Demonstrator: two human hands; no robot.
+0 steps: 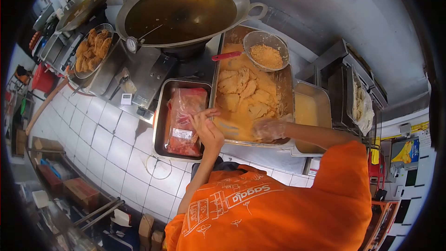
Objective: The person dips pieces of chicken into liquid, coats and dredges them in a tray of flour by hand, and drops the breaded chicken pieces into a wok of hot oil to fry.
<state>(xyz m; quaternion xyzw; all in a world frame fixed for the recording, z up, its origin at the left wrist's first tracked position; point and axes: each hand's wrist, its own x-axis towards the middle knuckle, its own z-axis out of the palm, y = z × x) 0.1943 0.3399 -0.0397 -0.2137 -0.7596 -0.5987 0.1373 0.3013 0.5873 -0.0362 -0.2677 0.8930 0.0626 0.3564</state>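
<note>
My left hand hovers over the edge between a steel tray and the breading pan, fingers apart and holding nothing I can see. Beneath and beside it, a plastic bag of raw red meat with a white label lies in the steel tray. My right hand, coated in breading, is down at the near side of the large breading pan; its fingers are blurred and partly hidden in the crumbs. Breaded meat pieces lie in that pan. A sieve holding crumbs, with a red handle, rests at its far end.
A large wok of oil with a dial thermometer stands at the back. Fried pieces fill a wire basket at left. A pan of pale liquid adjoins the breading pan. A small timer sits on the steel counter.
</note>
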